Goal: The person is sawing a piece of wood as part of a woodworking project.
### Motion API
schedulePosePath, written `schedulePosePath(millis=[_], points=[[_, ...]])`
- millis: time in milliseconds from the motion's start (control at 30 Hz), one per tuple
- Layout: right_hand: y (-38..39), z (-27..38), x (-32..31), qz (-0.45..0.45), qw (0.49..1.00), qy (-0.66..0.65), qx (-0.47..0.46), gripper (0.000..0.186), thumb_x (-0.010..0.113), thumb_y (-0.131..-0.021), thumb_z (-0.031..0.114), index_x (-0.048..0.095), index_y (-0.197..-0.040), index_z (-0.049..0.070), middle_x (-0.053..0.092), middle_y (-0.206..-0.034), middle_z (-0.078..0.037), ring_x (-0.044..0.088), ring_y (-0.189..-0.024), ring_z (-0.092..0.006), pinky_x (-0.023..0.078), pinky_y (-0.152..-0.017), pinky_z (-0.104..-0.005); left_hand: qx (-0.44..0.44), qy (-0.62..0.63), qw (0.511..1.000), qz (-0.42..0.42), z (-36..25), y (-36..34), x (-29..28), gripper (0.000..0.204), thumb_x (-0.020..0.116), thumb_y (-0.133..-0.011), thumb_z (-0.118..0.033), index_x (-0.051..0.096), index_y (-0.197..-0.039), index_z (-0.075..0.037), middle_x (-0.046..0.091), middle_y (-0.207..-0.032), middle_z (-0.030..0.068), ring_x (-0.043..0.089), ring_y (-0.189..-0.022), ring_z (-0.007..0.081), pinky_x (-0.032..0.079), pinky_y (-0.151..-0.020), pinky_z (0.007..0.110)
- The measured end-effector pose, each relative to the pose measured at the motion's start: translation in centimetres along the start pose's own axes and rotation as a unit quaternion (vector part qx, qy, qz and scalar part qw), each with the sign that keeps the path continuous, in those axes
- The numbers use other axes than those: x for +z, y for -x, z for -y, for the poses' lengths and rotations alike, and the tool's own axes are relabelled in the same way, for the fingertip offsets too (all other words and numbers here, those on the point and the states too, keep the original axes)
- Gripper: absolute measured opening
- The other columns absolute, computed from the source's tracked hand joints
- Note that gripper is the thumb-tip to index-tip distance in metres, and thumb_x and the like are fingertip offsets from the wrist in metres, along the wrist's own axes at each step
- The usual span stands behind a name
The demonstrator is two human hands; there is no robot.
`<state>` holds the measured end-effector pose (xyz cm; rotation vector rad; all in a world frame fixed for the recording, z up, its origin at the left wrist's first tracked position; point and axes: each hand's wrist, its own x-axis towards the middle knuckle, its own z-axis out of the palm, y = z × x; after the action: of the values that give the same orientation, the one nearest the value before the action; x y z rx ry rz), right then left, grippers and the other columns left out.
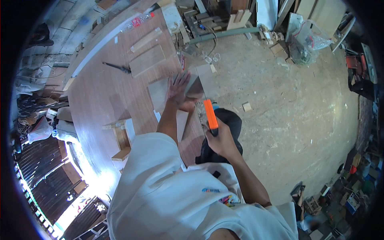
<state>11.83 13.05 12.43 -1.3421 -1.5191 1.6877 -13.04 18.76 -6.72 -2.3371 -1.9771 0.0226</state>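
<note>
Orange tool [210,114], wrapped by my right hand's [221,141] curled fingers, points forward just beside the board [157,94], which I hold under my nearer left hand [179,89], fingers slightly spread

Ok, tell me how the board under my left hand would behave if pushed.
The board looks flat and straight-edged, so it is probably stiff. That flat shape should make it slide rather than roll. Your left hand is spread on it, so it would likely resist a push.
</note>
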Motion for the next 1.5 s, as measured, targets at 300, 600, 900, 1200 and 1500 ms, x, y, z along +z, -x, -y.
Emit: schedulePosePath(millis=[300,600,900,1200,1500], points=[[-2.9,-1.2,0.1,0.004,1.000,0.000,0.024,0.013,0.056,-0.078,-0.004,0.052,-0.090,-0.002,0.051,-0.074,-0.007,0.052,-0.071,-0.0135,0.044,-0.069,-0.0289,0.023,-0.020,0.999,-0.031,-0.1,-1.3,-0.1,0.121,0.076,-0.053,-0.063,0.024,-0.151,-0.013,0.022,-0.158,0.0006,0.019,-0.146,0.0218,0.013,-0.115,0.059],[4.6,2.2,-1.1,0.012,1.000,0.000,-0.026,0.007,0.051,-0.080,-0.003,0.052,-0.086,-0.001,0.050,-0.072,-0.009,0.053,-0.071,-0.0159,0.044,-0.068,-0.0293,-0.013,0.114,0.992,0.053,-0.2,-0.5,-2.7,0.124,0.076,-0.052,-0.068,0.026,-0.150,-0.012,0.023,-0.157,0.0037,0.019,-0.146,0.0220,0.015,-0.114,0.061],[-1.6,-2.1,-0.5,-0.021,0.999,0.026,0.030,0.012,0.057,-0.077,-0.003,0.053,-0.089,-0.003,0.053,-0.070,-0.007,0.050,-0.067,-0.0124,0.043,-0.063,-0.0294,0.003,0.120,0.993,0.019,-1.1,-1.9,-0.8,0.123,0.075,-0.051,-0.067,0.027,-0.149,-0.012,0.026,-0.156,0.0011,0.019,-0.146,0.0226,0.015,-0.115,0.059],[-1.6,-2.5,0.1,-0.025,0.999,0.013,-0.035,0.012,0.055,-0.078,-0.006,0.052,-0.089,-0.002,0.051,-0.072,-0.007,0.049,-0.071,-0.0140,0.044,-0.069,-0.0295,0.027,-0.042,0.999,-0.014,-0.6,-1.7,0.0,0.127,0.076,-0.049,-0.070,0.026,-0.149,-0.011,0.026,-0.155,0.0018,0.019,-0.146,0.0228,0.014,-0.115,0.059],[7.8,5.1,-2.4,0.019,0.998,-0.030,0.043,0.014,0.055,-0.077,-0.008,0.053,-0.089,-0.002,0.051,-0.075,-0.005,0.051,-0.073,-0.0122,0.043,-0.071,-0.0264,-0.015,0.105,0.994,0.041,0.0,0.0,-1.8,0.129,0.072,-0.049,-0.075,0.023,-0.151,-0.013,0.023,-0.157,0.0005,0.016,-0.146,0.0225,0.011,-0.115,0.060]])
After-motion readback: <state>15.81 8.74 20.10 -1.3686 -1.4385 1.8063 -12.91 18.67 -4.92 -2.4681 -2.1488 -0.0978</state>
